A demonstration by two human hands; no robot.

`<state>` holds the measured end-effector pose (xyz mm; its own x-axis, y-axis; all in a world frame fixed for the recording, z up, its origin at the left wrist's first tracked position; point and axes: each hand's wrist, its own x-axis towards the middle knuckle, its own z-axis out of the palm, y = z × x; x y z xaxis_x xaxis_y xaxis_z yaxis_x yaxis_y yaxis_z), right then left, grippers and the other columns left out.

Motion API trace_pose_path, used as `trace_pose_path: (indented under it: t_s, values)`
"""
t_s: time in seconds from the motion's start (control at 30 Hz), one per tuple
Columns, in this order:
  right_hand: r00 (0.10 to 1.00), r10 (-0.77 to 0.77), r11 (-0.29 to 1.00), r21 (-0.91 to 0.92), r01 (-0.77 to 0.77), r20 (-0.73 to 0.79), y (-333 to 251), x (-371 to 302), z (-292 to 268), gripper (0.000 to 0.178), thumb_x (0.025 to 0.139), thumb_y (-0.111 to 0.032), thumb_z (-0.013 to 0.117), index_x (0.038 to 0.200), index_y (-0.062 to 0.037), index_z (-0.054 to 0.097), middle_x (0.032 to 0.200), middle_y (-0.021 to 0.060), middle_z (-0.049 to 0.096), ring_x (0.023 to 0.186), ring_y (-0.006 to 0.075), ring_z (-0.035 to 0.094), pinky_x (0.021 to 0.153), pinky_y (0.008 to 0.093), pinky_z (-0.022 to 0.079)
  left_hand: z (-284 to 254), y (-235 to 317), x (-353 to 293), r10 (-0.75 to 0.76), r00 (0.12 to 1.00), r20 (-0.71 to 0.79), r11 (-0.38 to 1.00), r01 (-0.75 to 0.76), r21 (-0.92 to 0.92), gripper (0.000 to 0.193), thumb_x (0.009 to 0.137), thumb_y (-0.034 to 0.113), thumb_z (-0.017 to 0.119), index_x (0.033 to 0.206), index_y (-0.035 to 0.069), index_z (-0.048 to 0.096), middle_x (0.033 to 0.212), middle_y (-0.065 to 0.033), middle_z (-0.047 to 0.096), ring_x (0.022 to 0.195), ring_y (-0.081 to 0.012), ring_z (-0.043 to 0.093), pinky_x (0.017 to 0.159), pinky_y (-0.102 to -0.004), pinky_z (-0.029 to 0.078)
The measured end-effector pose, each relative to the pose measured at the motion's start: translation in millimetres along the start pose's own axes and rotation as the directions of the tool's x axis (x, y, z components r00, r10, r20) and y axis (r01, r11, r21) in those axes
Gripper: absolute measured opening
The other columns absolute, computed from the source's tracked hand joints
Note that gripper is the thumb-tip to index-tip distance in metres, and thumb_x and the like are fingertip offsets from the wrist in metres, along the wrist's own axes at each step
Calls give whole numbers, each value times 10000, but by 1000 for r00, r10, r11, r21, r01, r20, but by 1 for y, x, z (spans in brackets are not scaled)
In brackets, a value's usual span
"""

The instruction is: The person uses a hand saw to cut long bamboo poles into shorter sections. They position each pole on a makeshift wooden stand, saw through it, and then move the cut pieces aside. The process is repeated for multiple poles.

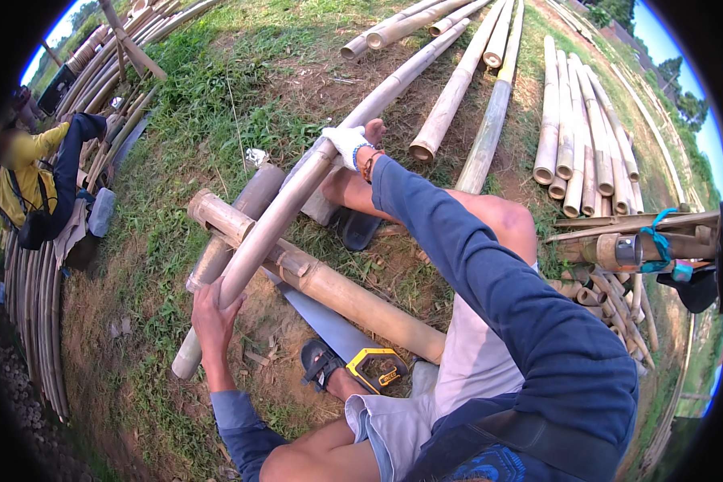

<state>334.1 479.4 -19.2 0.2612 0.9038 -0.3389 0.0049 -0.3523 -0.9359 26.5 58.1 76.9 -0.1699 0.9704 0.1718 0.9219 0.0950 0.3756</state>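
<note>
Navy sleeve (466, 245), left grip (214, 325) and gloved right grip (348, 145), curled around bamboo pole (286, 206)

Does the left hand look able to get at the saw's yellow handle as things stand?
Probably not straight away: the left hand is holding the bamboo pole, and in this view a sandaled foot sits between it and the yellow handle.

The long, round bamboo pole (279, 214) is pale greyish tan, the cloth glove (346, 142) white, the looped saw handle (360, 364) yellow and black, the fabric sleeve (462, 229) navy.
</note>
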Motion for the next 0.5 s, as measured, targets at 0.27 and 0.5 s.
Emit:
trace_pose_path:
  t_s: [0.27,0.5]
  values:
    - [743,-627,612,-443,656,234,6,-83,-13,672,999,-405,750,1517,-11,582,1178,205,729,1113,353,722,1021,472,578,-2,-24,1,-165,984,59,986,165,16,664,851,384,932,1436,136,740,1233,-144,759,1168,-358,720,1024,-456,567]
    - [383,-724,2,-554,832,573,-9,-134,-14,482,978,-600,697,1137,-168,841,1167,155,725,1290,494,524,1032,651,451,14,-23,4,-76,997,-16,997,76,-11,667,823,343,955,1417,122,746,1113,-133,701,1079,-349,686,972,-479,566]
